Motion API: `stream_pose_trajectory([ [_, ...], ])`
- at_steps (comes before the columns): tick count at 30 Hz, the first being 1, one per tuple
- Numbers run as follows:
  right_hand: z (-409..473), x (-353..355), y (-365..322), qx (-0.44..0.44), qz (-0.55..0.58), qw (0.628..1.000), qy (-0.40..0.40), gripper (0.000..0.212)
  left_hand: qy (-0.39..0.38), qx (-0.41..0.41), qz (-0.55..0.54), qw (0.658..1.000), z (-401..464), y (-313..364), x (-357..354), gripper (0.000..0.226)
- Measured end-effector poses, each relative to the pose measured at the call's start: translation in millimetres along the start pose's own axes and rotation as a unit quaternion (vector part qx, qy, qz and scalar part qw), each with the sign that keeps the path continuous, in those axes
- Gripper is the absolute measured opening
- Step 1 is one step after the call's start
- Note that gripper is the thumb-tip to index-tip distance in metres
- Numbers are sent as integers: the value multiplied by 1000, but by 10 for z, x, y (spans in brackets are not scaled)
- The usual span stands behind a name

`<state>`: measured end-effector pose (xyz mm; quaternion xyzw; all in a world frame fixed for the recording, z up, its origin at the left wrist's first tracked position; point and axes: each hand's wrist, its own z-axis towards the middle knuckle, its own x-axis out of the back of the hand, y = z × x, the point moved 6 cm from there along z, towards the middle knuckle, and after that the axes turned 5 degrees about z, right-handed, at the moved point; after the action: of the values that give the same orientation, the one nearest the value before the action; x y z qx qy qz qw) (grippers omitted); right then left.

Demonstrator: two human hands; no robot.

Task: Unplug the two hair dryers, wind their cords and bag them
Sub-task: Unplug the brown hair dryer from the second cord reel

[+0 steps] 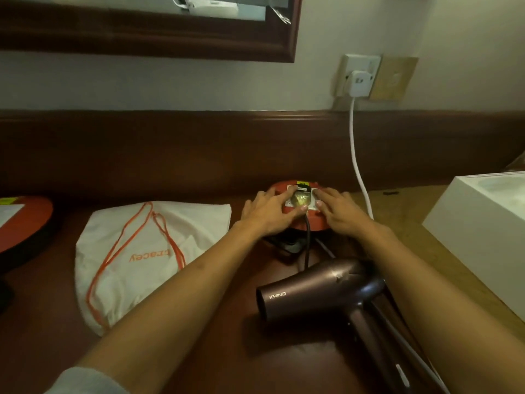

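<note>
Head view. A dark wooden desk (199, 322) runs along a pale wall. At the back of the desk sits a round red extension reel (295, 220) with white sockets on its top face. Both hands are on that reel. The left hand (270, 213) lies spread over the reel's left side, the thumb and a fingertip closing round the black plug (303, 191) seated in the socket; whether the plug is truly pinched cannot be told. The right hand (339, 214) lies flat and spread on the reel's right side, holding nothing. A dark cord (307, 243) drops from the plug toward the near edge.

A maroon hair dryer (321, 288), marked KHIND, lies on its side near the reel, between the forearms, nozzle pointing left, handle running toward the lower right.

Left of the reel lies a white drawstring bag (142, 260) with orange strings, flat and not gaping. A second red disc (25, 223) is partly visible at the far left edge.

On the wall, a white plug (360, 82) sits in a wall socket (359, 73); its white cord (359, 166) hangs down behind the right hand. A white box (480, 223) stands at the right.
</note>
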<state>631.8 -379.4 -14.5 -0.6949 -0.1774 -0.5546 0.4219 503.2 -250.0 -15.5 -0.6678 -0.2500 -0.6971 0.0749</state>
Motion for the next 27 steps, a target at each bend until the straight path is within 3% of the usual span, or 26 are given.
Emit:
stream_pose_trajectory([
  [6,55,82,-30,-44,61,997,-18,50,-33,-15,-27,999,-45,-35,-4,78],
  [12,47,179,-317,-75,90,990,80,69,-9,-36,-175,984,-73,-200,-119,100],
  [16,116,135,-544,-102,27,989,100,69,-6,-13,-181,983,-28,-258,-175,115],
  [22,78,191,-624,-87,-37,991,94,55,11,-21,-128,991,-53,-230,-178,96],
  [27,22,325,-598,-105,1,990,93,69,1,-24,-119,993,-98,-208,-162,94],
])
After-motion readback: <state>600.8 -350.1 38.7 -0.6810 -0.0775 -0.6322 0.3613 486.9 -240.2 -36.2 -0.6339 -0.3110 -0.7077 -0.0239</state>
